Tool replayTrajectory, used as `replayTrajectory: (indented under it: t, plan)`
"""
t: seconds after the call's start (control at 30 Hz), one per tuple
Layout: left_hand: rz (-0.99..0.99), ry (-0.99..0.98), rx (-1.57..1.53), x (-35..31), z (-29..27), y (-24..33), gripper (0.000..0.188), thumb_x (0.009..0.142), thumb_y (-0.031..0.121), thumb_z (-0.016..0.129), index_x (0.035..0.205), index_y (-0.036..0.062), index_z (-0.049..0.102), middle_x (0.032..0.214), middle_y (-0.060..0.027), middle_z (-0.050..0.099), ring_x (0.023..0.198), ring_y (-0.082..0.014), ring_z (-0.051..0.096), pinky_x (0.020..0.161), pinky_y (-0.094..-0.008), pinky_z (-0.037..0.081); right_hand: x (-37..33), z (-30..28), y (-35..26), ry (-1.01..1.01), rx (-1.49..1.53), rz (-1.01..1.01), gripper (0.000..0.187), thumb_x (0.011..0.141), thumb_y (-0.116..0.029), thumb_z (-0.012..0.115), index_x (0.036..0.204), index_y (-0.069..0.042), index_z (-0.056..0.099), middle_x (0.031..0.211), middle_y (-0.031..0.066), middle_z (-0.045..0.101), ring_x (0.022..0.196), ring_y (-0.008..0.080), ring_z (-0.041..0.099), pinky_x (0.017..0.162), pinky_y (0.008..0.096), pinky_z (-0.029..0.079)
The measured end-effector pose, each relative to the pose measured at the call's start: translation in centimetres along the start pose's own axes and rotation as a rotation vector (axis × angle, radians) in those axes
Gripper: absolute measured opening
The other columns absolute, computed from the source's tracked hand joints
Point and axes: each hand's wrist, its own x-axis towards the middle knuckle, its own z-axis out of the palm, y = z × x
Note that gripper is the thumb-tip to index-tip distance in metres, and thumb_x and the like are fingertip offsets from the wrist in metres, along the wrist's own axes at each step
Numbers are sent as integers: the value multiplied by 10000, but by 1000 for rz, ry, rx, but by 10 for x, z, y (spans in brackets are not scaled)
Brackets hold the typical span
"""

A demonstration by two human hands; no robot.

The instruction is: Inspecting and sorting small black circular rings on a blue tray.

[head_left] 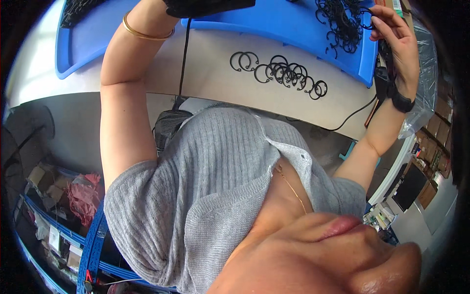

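Note:
My right hand [399, 44] is at the upper right, over the edge of a blue tray [289, 32]. Thumb and fingers are closed on a black retaining ring [366, 19]. Beside it in the tray lies a tangled heap of black retaining rings [345, 24]. More retaining rings [289, 73] lie in an overlapping row on the pale table [205, 63], in front of the tray. My left forearm [147, 14], wearing a gold bangle, reaches up to the top edge. A black object [210, 7] is at its wrist, and the left hand itself is out of frame.
Another blue tray [73, 59] with black items stands at the far left. A black cable [185, 59] crosses the table by my left arm. Clear plastic sheeting [425, 73] hangs beyond my right wrist. Blue shelving [90, 240] with mixed goods is at the lower left.

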Motion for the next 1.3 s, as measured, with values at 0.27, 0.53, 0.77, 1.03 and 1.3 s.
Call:
replayTrajectory:
  t: [0.27, 0.53, 0.77, 1.03, 1.3]
  plan:
    - [-124, -257, -251, -8, 14, 13, 315, 926, 66, 717, 1214, -46, 656, 1040, -219, 750, 947, -289, 753, 823, -361, 599, -16, 47, -56, 65, 61, -125, 157, 951, -89, 704, 1064, 7, 652, 860, 30, 652, 665, 92, 651, 625, 248, 578]
    - [-306, -464, -461, -7, 12, 32, 477, 896, 114, 793, 1280, -75, 582, 1146, -230, 727, 1016, -281, 727, 875, -367, 589, -11, 56, -59, 107, 124, -222, 169, 961, -105, 698, 1076, 7, 644, 885, 29, 654, 688, 81, 649, 639, 236, 573]
    - [-505, -536, -861, -6, 36, 12, 235, 947, -7, 699, 1118, -72, 552, 963, -167, 726, 866, -210, 732, 804, -324, 610, -10, 55, -51, 151, 108, -292, 175, 973, -115, 695, 1088, 5, 641, 893, 30, 653, 689, 74, 645, 645, 218, 565]
    - [-583, -449, -994, -8, 39, 7, 169, 984, -51, 625, 1115, -68, 519, 899, -149, 714, 770, -198, 722, 742, -311, 626, -9, 49, -44, 208, 82, -268, 154, 974, -89, 683, 1092, -4, 637, 897, 22, 653, 690, 65, 642, 644, 207, 561]
    - [-531, -416, -765, -2, 28, 16, 131, 1021, 11, 588, 1088, -89, 640, 847, -96, 706, 739, -146, 688, 696, -282, 590, -8, 51, -50, 218, 42, -264, 140, 968, -63, 667, 1090, -2, 636, 913, 22, 651, 706, 62, 639, 655, 205, 560]
